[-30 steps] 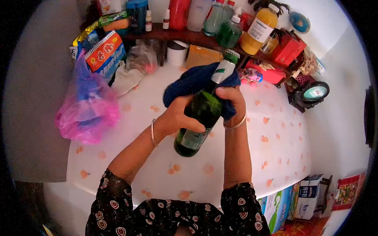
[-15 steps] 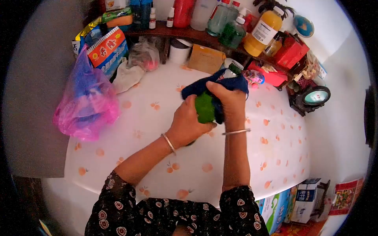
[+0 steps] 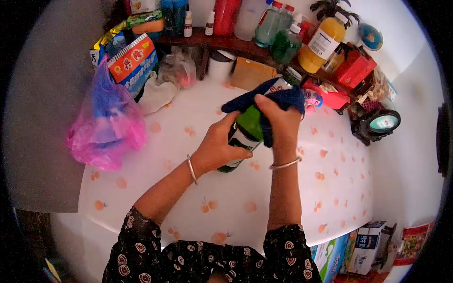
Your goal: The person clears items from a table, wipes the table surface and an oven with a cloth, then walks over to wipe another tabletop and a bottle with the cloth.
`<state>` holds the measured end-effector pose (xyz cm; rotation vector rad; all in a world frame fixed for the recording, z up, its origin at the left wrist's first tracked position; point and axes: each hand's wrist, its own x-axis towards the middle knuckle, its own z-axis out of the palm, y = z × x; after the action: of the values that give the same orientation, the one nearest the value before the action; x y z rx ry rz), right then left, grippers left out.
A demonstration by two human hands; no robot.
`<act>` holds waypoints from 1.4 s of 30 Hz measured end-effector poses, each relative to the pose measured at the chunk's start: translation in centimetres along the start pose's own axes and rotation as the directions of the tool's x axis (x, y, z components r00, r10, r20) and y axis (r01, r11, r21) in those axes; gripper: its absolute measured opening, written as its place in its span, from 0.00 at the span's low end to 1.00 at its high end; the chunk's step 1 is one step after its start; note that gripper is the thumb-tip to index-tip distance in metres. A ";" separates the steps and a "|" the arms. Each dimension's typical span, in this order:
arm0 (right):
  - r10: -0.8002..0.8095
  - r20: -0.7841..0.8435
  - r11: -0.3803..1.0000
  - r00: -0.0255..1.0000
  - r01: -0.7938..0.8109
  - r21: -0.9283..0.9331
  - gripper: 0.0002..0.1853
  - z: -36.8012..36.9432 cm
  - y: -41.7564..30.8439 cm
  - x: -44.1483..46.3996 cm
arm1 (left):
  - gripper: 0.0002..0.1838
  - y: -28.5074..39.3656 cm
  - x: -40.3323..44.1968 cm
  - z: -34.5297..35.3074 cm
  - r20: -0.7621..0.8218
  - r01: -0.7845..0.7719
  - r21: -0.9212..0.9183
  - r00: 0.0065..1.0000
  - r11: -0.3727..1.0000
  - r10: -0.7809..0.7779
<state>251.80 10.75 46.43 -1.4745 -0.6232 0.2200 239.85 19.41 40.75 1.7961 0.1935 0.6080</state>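
Note:
A green bottle (image 3: 249, 123) with a black-and-white label is tilted above the table, its upper end leaning away to the right. My left hand (image 3: 218, 147) is closed around the lower part of it, thumb across the near side. A dark blue cloth (image 3: 289, 98) wraps the upper part of the bottle. My right hand (image 3: 281, 121) grips this cloth and presses it on the bottle, its fingers partly hidden behind. Part of a light label shows above the cloth, near a dark cap.
A patterned tablecloth (image 3: 207, 205) covers the table. At the left sits a pink plastic bag (image 3: 108, 132). Along the back, a wooden shelf (image 3: 226, 43) carries several bottles, including an orange one (image 3: 323, 42). A small oval-framed mirror (image 3: 383, 121) stands at the right.
My left hand has shifted slightly down and left along the bottle, and more of its label now shows. The right hand has stayed on the cloth; the whole view has shifted slightly.

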 end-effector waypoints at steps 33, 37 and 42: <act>-0.109 0.344 0.957 0.932 0.192 -0.217 0.29 -2.2 -5.2 5.1 | 0.46 2.9 10.2 -8.3 -0.403 -0.255 0.437 0.802 0.863 0.441; -0.359 0.319 0.926 0.877 0.378 0.001 0.24 3.1 -7.7 5.9 | 0.43 -0.1 7.9 -5.4 -0.337 -0.328 0.453 0.798 0.829 0.500; -0.342 0.278 0.901 0.898 0.397 -0.174 0.16 6.7 -6.1 6.3 | 0.46 -2.2 6.6 -4.0 -0.357 -0.291 0.319 0.845 0.902 0.398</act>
<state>252.13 19.04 53.73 -1.5244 -1.1473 0.0263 243.91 26.31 41.49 1.9447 0.2428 1.2824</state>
